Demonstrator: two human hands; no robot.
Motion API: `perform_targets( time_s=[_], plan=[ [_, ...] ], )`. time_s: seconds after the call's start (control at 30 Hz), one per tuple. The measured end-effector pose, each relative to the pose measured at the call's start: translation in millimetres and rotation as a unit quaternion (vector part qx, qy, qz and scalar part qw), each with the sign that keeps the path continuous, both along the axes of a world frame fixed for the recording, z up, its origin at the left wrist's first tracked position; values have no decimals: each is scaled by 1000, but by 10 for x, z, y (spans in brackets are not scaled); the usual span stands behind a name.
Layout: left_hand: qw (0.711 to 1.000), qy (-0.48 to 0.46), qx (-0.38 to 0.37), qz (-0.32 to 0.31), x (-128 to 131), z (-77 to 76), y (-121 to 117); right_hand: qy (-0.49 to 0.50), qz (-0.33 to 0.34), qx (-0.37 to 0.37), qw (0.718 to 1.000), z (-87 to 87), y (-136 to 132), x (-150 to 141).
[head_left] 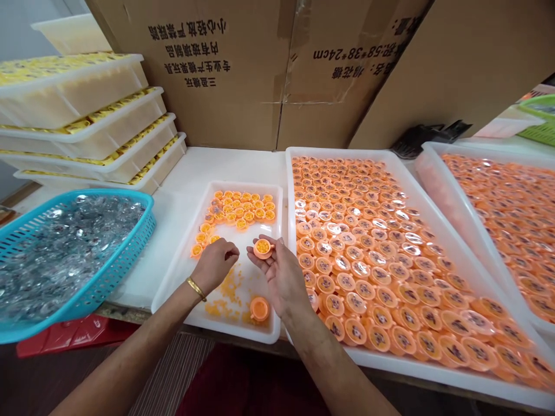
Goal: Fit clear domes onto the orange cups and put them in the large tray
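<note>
My right hand [281,271] holds a small orange toy cup [262,248] filled with yellow pellets, its open top facing up. Close on its left, my left hand [217,260] has its fingers pinched together; what they hold, if anything, is hidden. Both hands are over a small white tray [173,292]. At the tray's back stand several orange cups [241,223] with yellow pellets inside. Loose yellow pellets [229,286] are scattered on the tray's floor, and one orange cup [259,309] sits in its near right corner, apart from the others.
At left, a blue basket [125,254] holds clear plastic pieces [73,248]. Behind it rise stacked white trays [117,110] of yellow items. A large white tray [368,355] of lidded orange cups [381,294] stands at right, with another beyond. Cardboard boxes [243,110] wall the back.
</note>
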State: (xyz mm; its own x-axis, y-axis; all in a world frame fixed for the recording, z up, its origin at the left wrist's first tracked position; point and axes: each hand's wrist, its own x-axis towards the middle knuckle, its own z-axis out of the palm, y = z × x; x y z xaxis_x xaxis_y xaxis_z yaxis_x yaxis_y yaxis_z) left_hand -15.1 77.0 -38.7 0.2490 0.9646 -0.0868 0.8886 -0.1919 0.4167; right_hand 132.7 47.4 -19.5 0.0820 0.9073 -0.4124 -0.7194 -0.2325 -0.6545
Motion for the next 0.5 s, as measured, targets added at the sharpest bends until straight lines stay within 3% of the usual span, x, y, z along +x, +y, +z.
perform_targets(
  time_s=[0.27,0.5],
  plan=[
    [998,-26,-21,-60,216,-51,-29,-12,-93,80,992,57,35,97],
    [991,-19,10,-132,457,-159,121,-19,-109,61,992,71,75,111]
  ],
)
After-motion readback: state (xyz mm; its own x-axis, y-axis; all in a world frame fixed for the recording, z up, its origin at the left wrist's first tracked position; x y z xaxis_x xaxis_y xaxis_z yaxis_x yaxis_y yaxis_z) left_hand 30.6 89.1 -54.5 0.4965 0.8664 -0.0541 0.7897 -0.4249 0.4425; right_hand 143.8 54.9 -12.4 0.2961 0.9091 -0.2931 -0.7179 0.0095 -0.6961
